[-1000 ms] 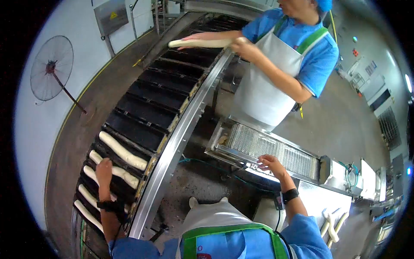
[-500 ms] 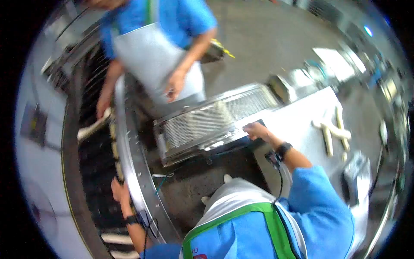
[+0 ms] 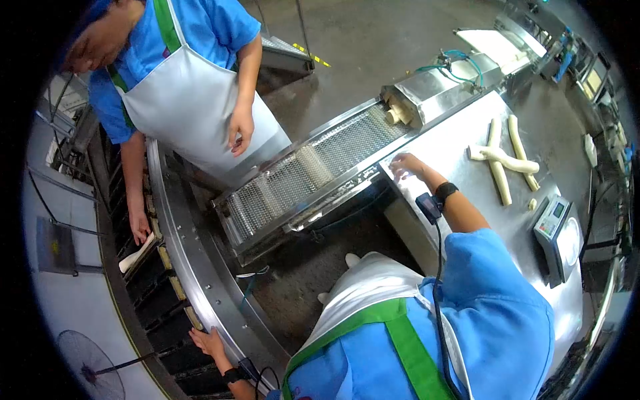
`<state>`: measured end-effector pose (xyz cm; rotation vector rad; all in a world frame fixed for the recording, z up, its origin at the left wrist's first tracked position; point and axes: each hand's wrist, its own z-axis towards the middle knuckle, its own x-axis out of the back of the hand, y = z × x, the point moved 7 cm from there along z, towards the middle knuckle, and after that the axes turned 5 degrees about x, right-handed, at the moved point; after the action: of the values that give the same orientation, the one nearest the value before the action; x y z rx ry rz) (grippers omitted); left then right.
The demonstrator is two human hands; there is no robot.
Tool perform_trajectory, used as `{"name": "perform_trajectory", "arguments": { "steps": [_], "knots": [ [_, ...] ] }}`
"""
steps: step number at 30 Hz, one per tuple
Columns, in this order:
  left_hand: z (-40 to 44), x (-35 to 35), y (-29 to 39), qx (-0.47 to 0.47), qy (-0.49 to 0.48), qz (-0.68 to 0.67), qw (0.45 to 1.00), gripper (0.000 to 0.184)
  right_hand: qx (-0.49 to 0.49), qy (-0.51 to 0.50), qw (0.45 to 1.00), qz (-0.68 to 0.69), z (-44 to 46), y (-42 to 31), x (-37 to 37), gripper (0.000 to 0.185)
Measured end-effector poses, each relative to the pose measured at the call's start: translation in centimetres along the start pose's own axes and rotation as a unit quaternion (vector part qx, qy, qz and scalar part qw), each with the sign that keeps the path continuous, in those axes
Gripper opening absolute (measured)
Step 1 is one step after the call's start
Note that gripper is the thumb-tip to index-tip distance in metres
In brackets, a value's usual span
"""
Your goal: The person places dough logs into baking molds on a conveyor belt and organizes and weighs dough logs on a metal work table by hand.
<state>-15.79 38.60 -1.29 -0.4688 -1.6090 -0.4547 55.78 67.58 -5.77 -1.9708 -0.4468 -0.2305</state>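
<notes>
A steel housing [image 3: 443, 83] is partly hiding a dough piece [image 3: 398, 111], upper centre; smooth dough sticks [image 3: 505, 161] are crossing on the metal desk [image 3: 455, 137], right. Left hand [image 3: 209, 343] is spreading, released, over the lower-left rail [image 3: 194, 283]; right hand [image 3: 409, 166] is curling loosely, grasping nothing visible.

The left hand [image 3: 209, 341] has its fingers slightly spread, with the wrist [image 3: 223, 363] and forearm [image 3: 245, 389] just behind it. Well apart from it, the right hand [image 3: 410, 165] has loosely bent fingers; behind that hand, its forearm [image 3: 467, 213] slants back toward the body.
</notes>
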Motion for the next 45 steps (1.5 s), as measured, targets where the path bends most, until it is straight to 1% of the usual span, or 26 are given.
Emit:
{"name": "perform_trajectory", "arguments": {
  "steps": [4, 7, 8, 9, 10, 11, 12, 13, 14, 15, 17, 18, 20, 23, 24, 26, 28, 30, 32, 34, 35, 36, 39, 41, 44, 45],
  "knots": [
    [-1.8, 0.0, -1.8, 0.023, 0.004, -0.026, 0.999, 0.07, 0.018, 0.0, 0.998, 0.054, 3.3, 0.3, 1.3, 0.021],
    [-1.9, -1.5, -3.6, -0.032, 0.022, 0.0, 0.999, 0.069, 0.062, 0.037, 0.997, -0.007, 4.7, -1.4, 2.5, 0.019],
    [-2.5, -2.3, -5.0, -0.043, 0.04, 0.015, 0.998, 0.068, 0.154, 0.005, 0.987, -0.045, 10.5, 4.1, 3.7, 0.021],
    [-4.0, -0.7, -3.5, 0.011, -0.021, -0.005, 1.0, 0.067, -0.022, 0.026, 0.998, 0.045, 5.2, -2.1, 2.2, 0.023],
    [-5.6, 1.0, -2.4, 0.068, -0.083, -0.029, 0.994, 0.066, -0.007, 0.031, 0.996, 0.084, 6.2, -1.8, 1.6, 0.025],
    [-5.1, -1.1, -4.6, -0.07, 0.06, 0.023, 0.995, 0.065, 0.001, 0.036, 0.992, 0.124, 7.6, -1.1, 2.8, 0.027],
    [-4.5, -4.2, -7.3, -0.007, 0.033, -0.008, 0.999, 0.066, -0.005, 0.072, 0.996, 0.046, 8.6, -0.8, 3.7, 0.028],
    [-7.1, 1.5, -3.1, 0.054, -0.044, -0.029, 0.997, 0.066, 0.01, 0.059, 0.997, 0.041, 9.9, -0.5, 4.3, 0.033],
    [-7.4, 1.3, -3.8, 0.05, -0.019, -0.025, 0.998, 0.065, 0.122, 0.064, 0.95, -0.282, 13.1, -0.4, 6.0, 0.039],
    [-8.6, 1.9, -3.9, 0.058, -0.024, -0.03, 0.998, 0.063, 0.162, 0.11, 0.929, -0.314, 13.5, -0.8, 6.7, 0.045],
    [-9.5, 2.3, -4.7, 0.08, -0.017, -0.014, 0.997, 0.062, 0.155, 0.101, 0.936, -0.3, 13.7, -2.4, 6.8, 0.052],
    [-9.9, 2.5, -5.1, 0.074, -0.01, 0.01, 0.997, 0.062, 0.224, 0.133, 0.886, -0.384, 15.6, -1.2, 7.7, 0.053],
    [-10.5, 1.4, -6.7, 0.078, 0.005, 0.01, 0.997, 0.061, 0.233, 0.138, 0.88, -0.389, 17.3, -0.6, 7.9, 0.054],
    [-11.8, 2.0, -7.1, 0.091, 0.017, -0.003, 0.996, 0.056, 0.186, 0.097, 0.883, -0.419, 15.9, -3.0, 6.4, 0.054],
    [-12.2, 1.8, -7.6, 0.103, 0.014, -0.003, 0.995, 0.056, 0.143, 0.101, 0.831, -0.529, 14.7, -4.5, 5.6, 0.051],
    [-12.7, 1.6, -8.7, 0.102, 0.038, -0.044, 0.993, 0.051, 0.246, 0.085, 0.773, -0.578, 15.4, -3.6, 5.9, 0.044],
    [-12.8, 1.3, -9.8, 0.129, 0.053, -0.051, 0.989, 0.043, 0.251, 0.05, 0.766, -0.589, 15.7, -3.3, 6.4, 0.038],
    [-13.5, 1.4, -11.0, 0.179, 0.03, -0.038, 0.983, 0.038, 0.147, 0.05, 0.784, -0.601, 17.9, -1.8, 7.9, 0.048],
    [-13.3, 2.1, -10.9, 0.222, 0.032, -0.061, 0.972, 0.036, 0.193, 0.07, 0.746, -0.633, 19.7, -0.4, 8.8, 0.047],
    [-14.4, 2.8, -11.3, 0.287, 0.094, -0.075, 0.95, 0.034, 0.07, 0.041, 0.754, -0.651, 17.2, -3.6, 6.7, 0.047],
    [-13.5, 3.2, -10.7, 0.297, 0.149, -0.074, 0.94, 0.032, 0.14, 0.035, 0.699, -0.7, 19.9, -1.6, 7.3, 0.042],
    [-12.3, 3.3, -10.3, 0.304, 0.154, -0.076, 0.937, 0.032, 0.045, 0.069, 0.712, -0.697, 17.2, -4.9, 5.5, 0.042],
    [-9.7, 3.4, -7.5, 0.234, 0.194, -0.134, 0.943, 0.032, 0.145, 0.084, 0.704, -0.69, 19.5, -3.2, 7.0, 0.04],
    [-7.4, 2.9, -5.7, 0.154, 0.224, -0.225, 0.936, 0.035, 0.226, 0.055, 0.619, -0.75, 17.4, -5.3, 4.8, 0.039],
    [-3.3, 2.4, -3.4, 0.067, 0.235, -0.368, 0.897, 0.04, 0.226, -0.033, 0.643, -0.73, 13.6, -9.0, 2.0, 0.036],
    [-1.6, 1.6, -3.5, 0.083, 0.218, -0.416, 0.879, 0.041, 0.134, -0.089, 0.738, -0.655, 14.9, -7.9, 2.6, 0.039]
  ]
}}
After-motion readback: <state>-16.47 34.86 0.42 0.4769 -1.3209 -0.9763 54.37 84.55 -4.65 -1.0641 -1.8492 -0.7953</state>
